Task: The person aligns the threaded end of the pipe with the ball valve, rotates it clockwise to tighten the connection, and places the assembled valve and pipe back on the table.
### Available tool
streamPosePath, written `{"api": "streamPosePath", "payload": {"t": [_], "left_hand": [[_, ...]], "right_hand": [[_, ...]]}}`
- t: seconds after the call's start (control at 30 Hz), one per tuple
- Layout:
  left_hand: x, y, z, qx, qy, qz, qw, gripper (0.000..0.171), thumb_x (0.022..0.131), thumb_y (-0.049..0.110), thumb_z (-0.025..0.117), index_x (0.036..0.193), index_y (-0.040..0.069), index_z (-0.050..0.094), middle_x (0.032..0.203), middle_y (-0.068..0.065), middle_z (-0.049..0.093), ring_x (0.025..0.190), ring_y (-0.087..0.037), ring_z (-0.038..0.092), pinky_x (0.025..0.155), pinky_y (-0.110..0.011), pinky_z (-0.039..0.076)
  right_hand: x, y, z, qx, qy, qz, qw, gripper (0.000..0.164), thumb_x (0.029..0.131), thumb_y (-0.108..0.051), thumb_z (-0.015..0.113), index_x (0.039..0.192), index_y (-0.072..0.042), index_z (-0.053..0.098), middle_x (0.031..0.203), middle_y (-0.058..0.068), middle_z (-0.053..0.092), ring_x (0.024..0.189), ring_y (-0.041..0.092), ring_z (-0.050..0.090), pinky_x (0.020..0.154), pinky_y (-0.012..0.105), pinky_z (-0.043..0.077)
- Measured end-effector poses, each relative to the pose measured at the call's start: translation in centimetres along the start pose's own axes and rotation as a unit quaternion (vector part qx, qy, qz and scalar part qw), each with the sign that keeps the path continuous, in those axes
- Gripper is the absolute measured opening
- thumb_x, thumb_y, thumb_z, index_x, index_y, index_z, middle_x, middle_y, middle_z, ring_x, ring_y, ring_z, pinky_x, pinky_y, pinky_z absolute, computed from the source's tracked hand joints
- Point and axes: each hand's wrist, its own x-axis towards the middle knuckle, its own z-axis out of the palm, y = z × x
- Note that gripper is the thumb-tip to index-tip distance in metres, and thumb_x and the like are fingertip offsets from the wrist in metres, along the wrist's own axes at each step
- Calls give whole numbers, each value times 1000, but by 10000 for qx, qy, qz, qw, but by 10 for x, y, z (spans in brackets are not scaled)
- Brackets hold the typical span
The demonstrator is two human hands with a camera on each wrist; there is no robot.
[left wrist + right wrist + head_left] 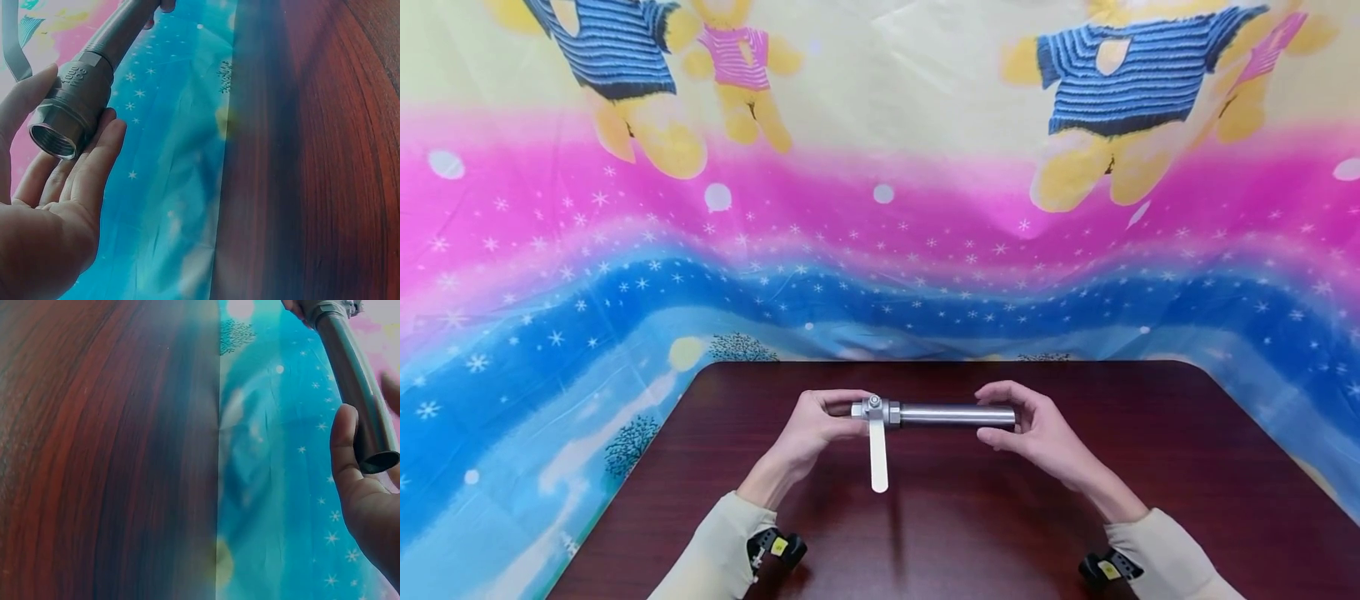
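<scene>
My left hand (808, 429) grips a silver ball valve (874, 407) between thumb and fingers; raised lettering shows on its body in the left wrist view, with the threaded open end towards the palm. The valve's long white lever handle (878, 458) points towards me. A smooth metal pipe (955, 414) is joined to the valve and extends level to the right, above the table. Around the pipe's free end, my right hand (1037, 425) is held with thumb and fingers spread to either side. The hollow pipe end (380, 462) faces the right palm.
A dark reddish wooden table (985, 517) with rounded far corners lies beneath the hands. Behind and beside it hangs a colourful cloth (880, 250) with snowflakes and bear figures. A black wrist camera (778, 547) sits on the left sleeve, another camera (1105, 571) on the right.
</scene>
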Motion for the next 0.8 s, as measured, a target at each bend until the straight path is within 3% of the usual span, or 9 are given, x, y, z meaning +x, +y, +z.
{"api": "streamPosePath", "payload": {"t": [0.1,0.23,0.33,0.47,0.7,0.8], "left_hand": [[0,0,0,3,-2,2,10000,49,78,-8,82,126,-8,72,102,-13,79,91,-17,74,80,-31,60],[1,-1,-1,10,34,5,10000,48,79,-7,82,126,-8,72,102,-13,79,91,-17,73,79,-31,60],[1,-1,-1,14,54,0,10000,47,79,-7,81,125,-8,73,102,-13,79,90,-16,73,79,-31,60],[1,0,-1,11,19,12,10000,46,79,-7,81,125,-8,73,102,-13,79,89,-16,73,80,-31,60],[1,-1,-1,25,78,-9,10000,47,79,-8,80,125,-8,73,102,-13,79,88,-16,73,77,-30,60],[1,-2,-1,36,91,-30,9999,47,79,-8,80,126,-8,72,102,-13,78,88,-16,73,77,-30,60]], "right_hand": [[1,0,0,-2,0,-32,10000,35,92,0,79,125,1,66,101,22,68,75,25,70,66,37,62],[3,-1,1,-248,89,298,9992,26,99,-11,75,122,-2,71,89,16,69,71,28,69,68,39,62],[3,-1,2,-232,117,313,9992,29,99,-11,76,125,-2,70,98,16,70,71,28,69,67,40,62],[3,0,2,-12,70,16,10000,38,92,-1,80,127,1,66,108,19,67,70,24,68,63,38,60],[5,2,4,-123,117,175,9997,24,98,-11,76,120,-2,71,86,17,66,67,26,65,63,37,60],[6,2,4,-65,125,183,9997,28,97,-9,77,123,-2,69,94,17,67,69,29,65,63,36,60]]}}
